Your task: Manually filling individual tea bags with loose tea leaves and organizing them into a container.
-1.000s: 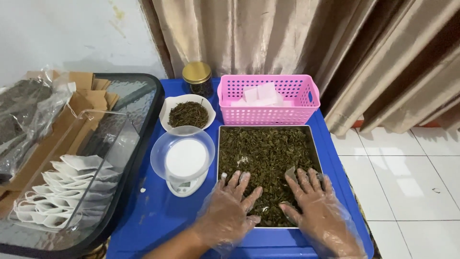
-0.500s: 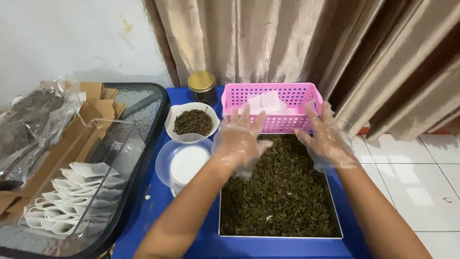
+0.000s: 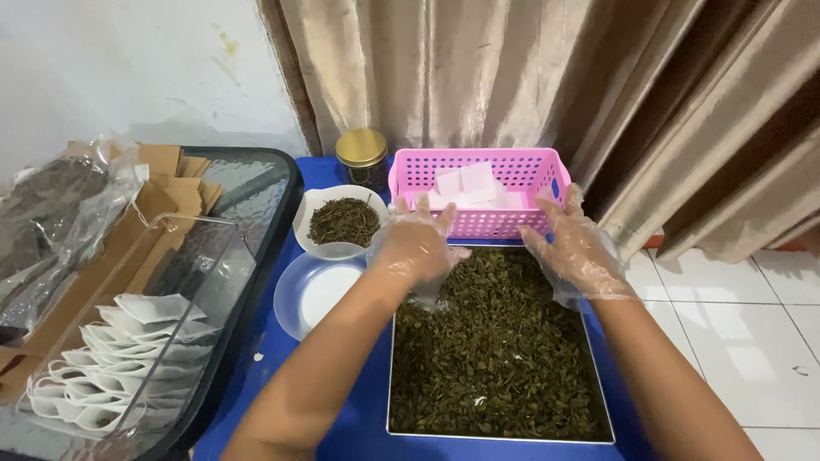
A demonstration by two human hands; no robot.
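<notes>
A square metal tray (image 3: 392, 401) full of dried green-brown leaves (image 3: 495, 358) lies on a blue table (image 3: 354, 418). Both my hands wear thin clear plastic gloves. My left hand (image 3: 416, 245) hovers with fingers spread over the tray's far left corner. My right hand (image 3: 576, 250) is spread over the far right corner, palm down. Neither hand holds anything. Just beyond them stands a pink plastic basket (image 3: 512, 171) with white sachets (image 3: 470, 183) inside.
A white bowl of dried leaves (image 3: 343, 220), a gold-lidded jar (image 3: 361, 156) and a clear bowl on a small scale (image 3: 320, 293) stand left of the tray. Further left, a glass table carries a clear box of white filter bags (image 3: 111, 358) and brown pouches (image 3: 149, 201). Curtains hang behind.
My hands went from the tray's near end to its far end by the pink basket, then lowered slightly towards the leaves. The view shifted forward.
</notes>
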